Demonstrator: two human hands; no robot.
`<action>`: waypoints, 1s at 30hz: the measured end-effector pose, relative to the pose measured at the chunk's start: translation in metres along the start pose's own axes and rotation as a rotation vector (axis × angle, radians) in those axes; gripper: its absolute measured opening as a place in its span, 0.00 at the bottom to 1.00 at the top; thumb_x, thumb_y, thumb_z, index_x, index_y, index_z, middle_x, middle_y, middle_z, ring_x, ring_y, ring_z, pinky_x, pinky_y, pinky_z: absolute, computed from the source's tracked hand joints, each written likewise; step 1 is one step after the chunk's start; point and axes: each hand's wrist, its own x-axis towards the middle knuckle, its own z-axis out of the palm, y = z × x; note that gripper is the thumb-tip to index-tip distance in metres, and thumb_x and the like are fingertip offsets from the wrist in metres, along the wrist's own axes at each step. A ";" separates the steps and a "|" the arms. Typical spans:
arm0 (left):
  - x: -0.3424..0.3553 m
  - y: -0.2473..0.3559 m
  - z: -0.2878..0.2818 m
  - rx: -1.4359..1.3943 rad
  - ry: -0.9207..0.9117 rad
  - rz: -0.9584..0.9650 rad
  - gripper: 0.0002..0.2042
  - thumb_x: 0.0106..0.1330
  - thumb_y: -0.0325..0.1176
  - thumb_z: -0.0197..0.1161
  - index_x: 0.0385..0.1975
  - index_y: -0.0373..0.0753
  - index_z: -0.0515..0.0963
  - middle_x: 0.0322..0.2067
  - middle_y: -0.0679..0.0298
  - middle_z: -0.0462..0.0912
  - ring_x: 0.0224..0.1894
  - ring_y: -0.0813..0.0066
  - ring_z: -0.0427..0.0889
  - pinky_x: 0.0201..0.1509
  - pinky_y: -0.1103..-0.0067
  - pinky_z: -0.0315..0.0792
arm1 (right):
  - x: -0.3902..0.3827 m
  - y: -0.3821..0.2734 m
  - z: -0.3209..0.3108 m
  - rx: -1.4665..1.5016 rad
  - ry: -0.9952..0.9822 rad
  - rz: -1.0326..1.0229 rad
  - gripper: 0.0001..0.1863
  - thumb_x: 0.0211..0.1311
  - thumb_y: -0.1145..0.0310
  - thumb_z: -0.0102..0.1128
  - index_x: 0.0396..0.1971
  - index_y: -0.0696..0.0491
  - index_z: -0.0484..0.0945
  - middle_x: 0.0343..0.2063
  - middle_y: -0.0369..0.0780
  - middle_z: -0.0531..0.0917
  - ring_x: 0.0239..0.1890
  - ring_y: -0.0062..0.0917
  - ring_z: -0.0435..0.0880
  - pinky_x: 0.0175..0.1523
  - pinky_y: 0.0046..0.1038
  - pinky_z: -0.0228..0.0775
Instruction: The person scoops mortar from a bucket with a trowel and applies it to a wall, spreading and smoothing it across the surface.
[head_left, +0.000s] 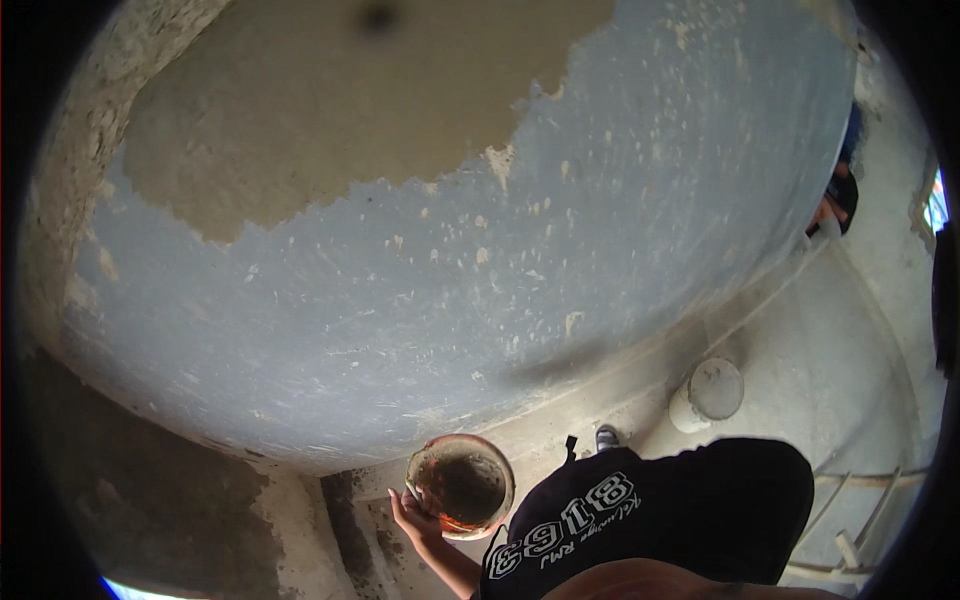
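My left hand [420, 522] grips the left rim of a round, mortar-stained bucket [461, 484] with a dark, dirty inside and orange-red patches; something small and pale at its fingers is too unclear to name. My right hand is out of view; only bare skin of an arm shows at the bottom edge. The wall [450, 300] before me is scuffed blue-grey, with a large patch of grey-brown plaster [350, 100] across its upper part. My dark shirt fills the lower middle, and one shoe [607, 437] shows beside it.
A pale cylindrical container [695, 405] stands on the dusty floor [820, 350] to the right. A wooden ladder-like frame [850, 520] is at the lower right. Another person [840, 195] is partly visible at the wall's right edge. A darker surface [170, 480] lies at lower left.
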 end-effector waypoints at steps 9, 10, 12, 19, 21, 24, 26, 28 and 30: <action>0.080 -0.157 -0.174 0.272 0.427 -0.499 0.25 0.65 0.64 0.51 0.28 0.45 0.72 0.15 0.69 0.66 0.10 0.77 0.60 0.13 0.80 0.56 | -0.081 0.000 -0.005 0.538 0.204 0.874 0.08 0.59 0.68 0.60 0.34 0.55 0.81 0.25 0.42 0.79 0.30 0.34 0.81 0.37 0.37 0.73; 0.069 -0.181 -0.204 0.407 0.486 -0.372 0.25 0.62 0.65 0.54 0.33 0.46 0.75 0.17 0.69 0.68 0.12 0.78 0.62 0.13 0.80 0.58 | -0.090 0.044 -0.024 0.603 0.217 0.985 0.07 0.59 0.68 0.60 0.33 0.55 0.81 0.24 0.41 0.79 0.29 0.34 0.81 0.35 0.37 0.73; 0.058 -0.160 -0.241 0.399 0.509 -0.372 0.25 0.62 0.65 0.54 0.32 0.47 0.75 0.17 0.69 0.67 0.12 0.78 0.62 0.13 0.80 0.57 | -0.108 0.160 -0.080 0.711 0.284 1.230 0.06 0.59 0.69 0.60 0.31 0.55 0.81 0.21 0.40 0.78 0.26 0.33 0.80 0.33 0.36 0.73; 0.056 -0.174 -0.271 0.445 0.479 -0.235 0.21 0.65 0.61 0.54 0.27 0.47 0.71 0.14 0.69 0.65 0.10 0.78 0.61 0.11 0.80 0.56 | -0.099 0.088 -0.121 0.890 0.064 0.778 0.10 0.57 0.72 0.65 0.22 0.54 0.71 0.13 0.34 0.70 0.10 0.20 0.68 0.15 0.28 0.60; 0.042 -0.177 -0.278 0.433 0.501 -0.208 0.21 0.65 0.60 0.54 0.25 0.48 0.69 0.13 0.70 0.64 0.09 0.78 0.61 0.10 0.80 0.55 | -0.105 0.087 -0.130 0.850 0.043 0.791 0.09 0.57 0.71 0.64 0.24 0.56 0.72 0.12 0.35 0.71 0.11 0.21 0.69 0.14 0.29 0.61; 0.020 -0.185 -0.281 0.396 0.552 -0.162 0.20 0.66 0.58 0.54 0.23 0.48 0.68 0.12 0.70 0.63 0.08 0.77 0.60 0.09 0.80 0.54 | -0.111 0.092 -0.139 0.716 -0.056 0.895 0.10 0.55 0.70 0.66 0.24 0.56 0.72 0.11 0.36 0.70 0.11 0.23 0.71 0.14 0.30 0.61; -0.001 -0.194 -0.279 0.375 0.597 -0.140 0.20 0.67 0.57 0.54 0.21 0.48 0.67 0.11 0.70 0.63 0.07 0.77 0.60 0.08 0.80 0.54 | -0.117 0.110 -0.142 0.032 -0.588 0.506 0.08 0.58 0.71 0.62 0.25 0.56 0.72 0.12 0.37 0.71 0.12 0.25 0.72 0.14 0.33 0.59; -0.012 -0.199 -0.269 0.346 0.650 -0.104 0.20 0.68 0.56 0.54 0.20 0.48 0.65 0.10 0.70 0.62 0.07 0.77 0.60 0.08 0.79 0.53 | -0.117 0.119 -0.143 -0.314 -0.832 0.263 0.07 0.60 0.71 0.60 0.26 0.55 0.72 0.13 0.37 0.72 0.12 0.25 0.72 0.14 0.35 0.58; -0.032 -0.206 -0.261 0.315 0.709 -0.064 0.21 0.68 0.55 0.54 0.19 0.49 0.64 0.09 0.71 0.61 0.06 0.77 0.60 0.07 0.79 0.53 | -0.122 0.113 -0.135 0.313 -0.557 0.839 0.07 0.61 0.69 0.57 0.25 0.54 0.72 0.14 0.39 0.73 0.14 0.26 0.73 0.15 0.35 0.60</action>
